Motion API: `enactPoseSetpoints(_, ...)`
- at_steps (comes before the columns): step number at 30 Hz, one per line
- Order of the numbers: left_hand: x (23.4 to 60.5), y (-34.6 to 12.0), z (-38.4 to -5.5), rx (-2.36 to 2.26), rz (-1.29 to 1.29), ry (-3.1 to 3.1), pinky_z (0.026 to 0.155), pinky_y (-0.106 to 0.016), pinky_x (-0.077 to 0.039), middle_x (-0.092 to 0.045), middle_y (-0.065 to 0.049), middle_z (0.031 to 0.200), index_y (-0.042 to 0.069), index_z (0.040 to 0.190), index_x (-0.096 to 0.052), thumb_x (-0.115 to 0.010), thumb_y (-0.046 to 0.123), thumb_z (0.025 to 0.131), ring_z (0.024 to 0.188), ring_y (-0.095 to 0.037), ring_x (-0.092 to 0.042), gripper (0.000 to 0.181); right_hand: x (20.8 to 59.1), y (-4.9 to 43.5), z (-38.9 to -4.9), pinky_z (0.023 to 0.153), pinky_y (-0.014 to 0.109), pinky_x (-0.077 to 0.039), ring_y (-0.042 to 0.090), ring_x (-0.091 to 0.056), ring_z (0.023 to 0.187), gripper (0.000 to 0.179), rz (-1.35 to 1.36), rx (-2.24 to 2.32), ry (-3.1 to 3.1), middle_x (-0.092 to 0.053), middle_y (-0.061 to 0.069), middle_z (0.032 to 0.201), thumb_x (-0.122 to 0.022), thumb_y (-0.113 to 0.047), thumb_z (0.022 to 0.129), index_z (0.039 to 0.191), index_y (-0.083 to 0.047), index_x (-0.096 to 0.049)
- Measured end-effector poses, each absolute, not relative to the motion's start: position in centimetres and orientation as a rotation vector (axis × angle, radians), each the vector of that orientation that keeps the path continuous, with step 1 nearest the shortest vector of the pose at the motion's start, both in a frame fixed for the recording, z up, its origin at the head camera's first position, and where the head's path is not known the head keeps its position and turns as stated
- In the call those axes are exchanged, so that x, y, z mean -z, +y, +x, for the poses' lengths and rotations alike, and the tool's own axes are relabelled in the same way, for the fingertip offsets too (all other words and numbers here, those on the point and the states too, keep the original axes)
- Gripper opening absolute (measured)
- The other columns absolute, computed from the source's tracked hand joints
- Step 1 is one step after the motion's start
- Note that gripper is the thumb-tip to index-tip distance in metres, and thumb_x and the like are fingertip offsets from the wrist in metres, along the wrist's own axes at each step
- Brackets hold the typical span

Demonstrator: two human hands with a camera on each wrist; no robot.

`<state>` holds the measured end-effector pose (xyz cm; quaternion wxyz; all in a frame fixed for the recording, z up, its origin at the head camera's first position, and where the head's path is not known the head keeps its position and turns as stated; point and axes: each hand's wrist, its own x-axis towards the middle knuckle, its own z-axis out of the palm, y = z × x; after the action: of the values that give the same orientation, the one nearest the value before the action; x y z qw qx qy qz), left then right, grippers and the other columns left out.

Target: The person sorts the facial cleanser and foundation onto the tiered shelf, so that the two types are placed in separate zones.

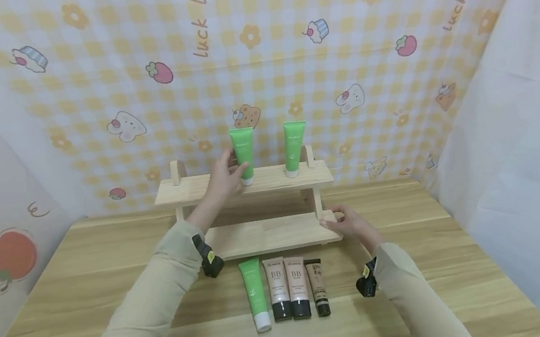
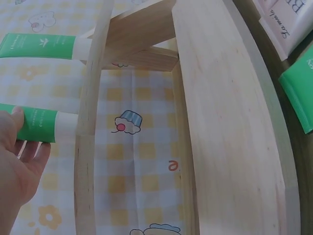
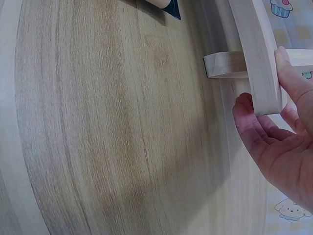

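A two-tier wooden display rack (image 1: 263, 237) stands near the back of the table. My left hand (image 1: 223, 179) holds a green squeeze tube (image 1: 244, 148) upright, cap down, at the upper shelf. In the left wrist view, thumb and fingers lie on either side of this tube (image 2: 39, 125), and its white cap meets the shelf edge. A second green tube (image 1: 294, 148) stands on the same shelf, further right. My right hand (image 1: 354, 225) grips the right end of the lower shelf. The right wrist view shows the thumb above the board (image 3: 264, 73) and fingers below.
In front of the rack lie a third green tube (image 1: 254, 292), two pinkish BB cream tubes (image 1: 277, 287) and a slim brown tube (image 1: 317, 285) with a black cap. A checked cloth (image 1: 259, 69) with cartoon prints hangs behind the wooden table (image 1: 112, 275).
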<state>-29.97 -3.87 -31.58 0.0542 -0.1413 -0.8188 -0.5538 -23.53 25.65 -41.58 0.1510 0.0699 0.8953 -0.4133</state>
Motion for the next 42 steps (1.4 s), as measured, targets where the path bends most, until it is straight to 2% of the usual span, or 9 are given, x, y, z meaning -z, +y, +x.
enactPoseSetpoints(8,32.0,-4.3,-29.3,1.733,-0.393,-2.538,0.102,-0.039,-0.043,-0.043,-0.017,0.136,0.006,0.14,-0.03,-0.056,0.007,0.089,0.124,-0.031,-0.045,0.057,41.8,25.4,-23.4,0.098,0.054,-0.041,0.044,-0.047,0.115,0.075,0.2,1.2,2.56,-0.041,0.031,0.129,-0.059,-0.046,0.085,0.138,-0.004,-0.028)
enactPoseSetpoints(15,32.1,-5.1,-28.3,1.705,-0.308,-2.6,0.1,-0.041,-0.045,-0.043,-0.018,0.136,0.005,0.139,-0.028,-0.062,0.018,0.086,0.123,-0.032,-0.045,0.064,41.7,25.6,-23.3,0.095,0.051,-0.045,0.042,-0.049,0.112,0.072,0.205,1.235,2.544,-0.042,0.031,0.128,-0.059,-0.043,0.086,0.137,-0.004,-0.029)
enactPoseSetpoints(23,32.5,-6.0,-26.9,1.665,-0.295,-2.661,0.094,-0.042,-0.049,-0.045,-0.017,0.131,0.003,0.134,-0.033,-0.062,0.019,0.086,0.119,-0.032,-0.048,0.058,41.5,25.5,-23.3,0.094,0.05,-0.046,0.042,-0.049,0.112,0.071,0.187,1.239,2.542,-0.042,0.031,0.128,-0.058,-0.041,0.087,0.137,-0.002,-0.028)
enactPoseSetpoints(36,33.2,-6.3,-25.0,1.59,-0.354,-2.735,0.094,-0.037,-0.05,-0.047,-0.017,0.13,0.001,0.132,-0.036,-0.063,0.018,0.085,0.118,-0.031,-0.051,0.056,41.5,25.5,-23.4,0.098,0.054,-0.041,0.045,-0.044,0.118,0.072,0.183,1.208,2.548,-0.038,0.032,0.132,-0.058,-0.044,0.086,0.138,-0.005,-0.028)
enactPoseSetpoints(42,34.1,-6.4,-23.7,1.52,-0.426,-2.777,0.093,-0.037,-0.05,-0.051,-0.018,0.125,0.0,0.129,-0.039,-0.064,0.019,0.084,0.113,-0.03,-0.054,0.055,41.4,25.5,-23.3,0.098,0.053,-0.041,0.044,-0.044,0.118,0.072,0.193,1.222,2.532,-0.038,0.031,0.133,-0.058,-0.044,0.086,0.138,-0.006,-0.028)
